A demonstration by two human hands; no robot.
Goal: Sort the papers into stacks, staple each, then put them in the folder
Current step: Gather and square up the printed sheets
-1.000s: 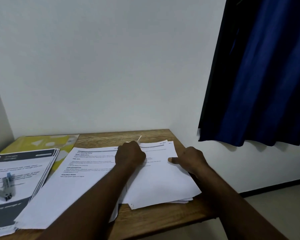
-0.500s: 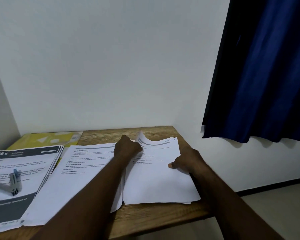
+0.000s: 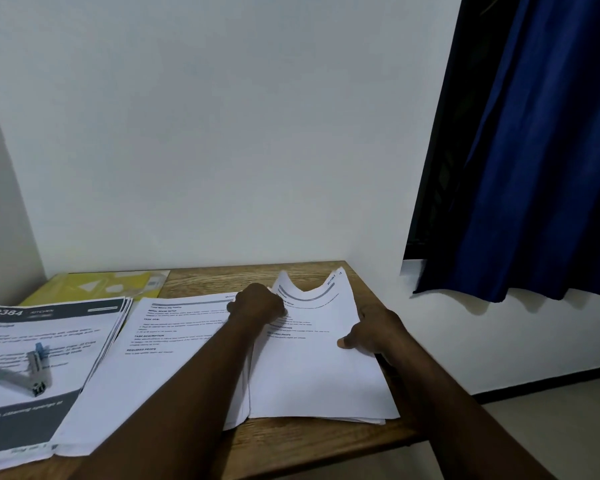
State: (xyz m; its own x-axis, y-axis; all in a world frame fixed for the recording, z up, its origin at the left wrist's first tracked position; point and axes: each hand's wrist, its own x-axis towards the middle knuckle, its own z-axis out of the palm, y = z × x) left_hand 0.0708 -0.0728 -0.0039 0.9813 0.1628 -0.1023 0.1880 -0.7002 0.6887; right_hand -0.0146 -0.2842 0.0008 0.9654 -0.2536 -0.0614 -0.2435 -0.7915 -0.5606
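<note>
**Head view: left hand lifts a sheet's corner while the right hand steadies the stack**

Head camera looks down on a wooden table set against a white wall. The left hand is closed tight, its fingers pinching the far left corner of the top sheet on the right stack. That far edge is raised off the pile and bowed, sagging in the middle with both corners up. The right hand clasps the stack's right edge: the thumb lies flat on the paper, and the other fingers curl down over the side, their tips hidden.

The right stack sits at the table's right end, reaching almost to the near edge, with the lower sheets peeking out slightly askew at the near right corner. The left forearm crosses the middle stack, which lies just beside the right one with their long edges touching. Farther left is the left stack, fanned a little, with a dark header reading "2384". A stapler, silver with blue ends, rests hinged open on this stack, well apart from both hands. A yellow folder lies at the far left of the table, partly under the left stack. A blue curtain hangs beyond the table's right end.
</note>
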